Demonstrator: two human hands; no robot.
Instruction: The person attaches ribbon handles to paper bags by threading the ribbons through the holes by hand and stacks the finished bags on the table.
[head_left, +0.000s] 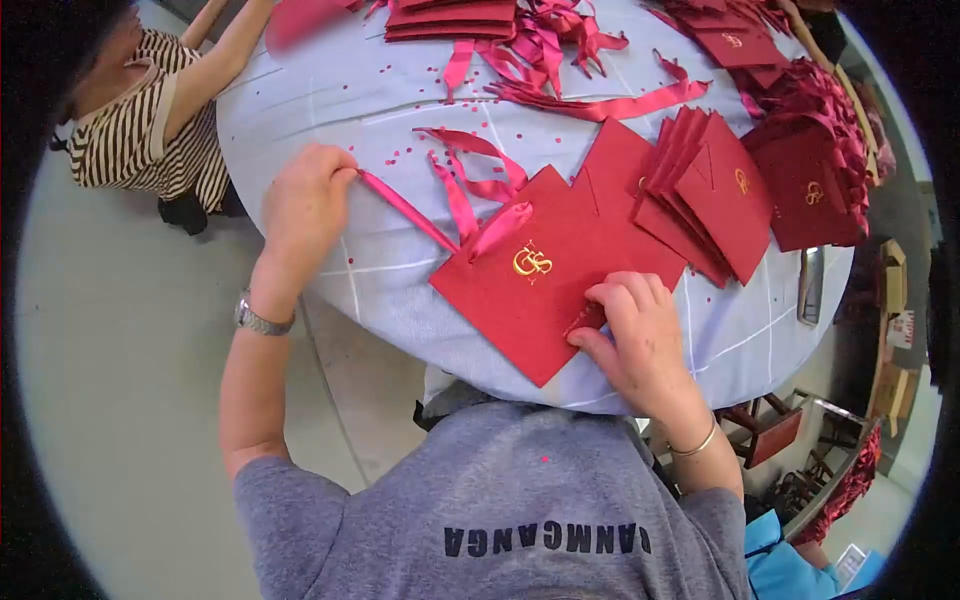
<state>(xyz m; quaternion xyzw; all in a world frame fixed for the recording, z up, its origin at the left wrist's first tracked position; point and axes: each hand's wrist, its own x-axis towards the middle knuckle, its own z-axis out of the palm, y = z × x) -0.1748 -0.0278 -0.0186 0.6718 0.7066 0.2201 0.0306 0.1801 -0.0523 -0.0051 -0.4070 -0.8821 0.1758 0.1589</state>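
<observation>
A flat red gift bag (520, 310) with a gold monogram lies at an angle near the front edge of the table. My left hand (312, 195) pinches the end of a pink ribbon (405, 208), which runs taut to the bag's upper left corner. A looped part of the ribbon lies across the bag's top edge. My right hand (640, 335) grips the bag at its right side, thumb below and fingers curled over. Beyond the bag, more loose pink ribbon (490, 188) lies on the cloth. Another red bag (622, 165) lies partly under this one.
Fanned red bags (725, 190) lie on the right, beside a bulky ribboned stack (805, 185). More bags (450, 20) and ribbons are at the back. Small red dots dot the pale tablecloth (400, 300). A person in a striped top (150, 120) works at the left.
</observation>
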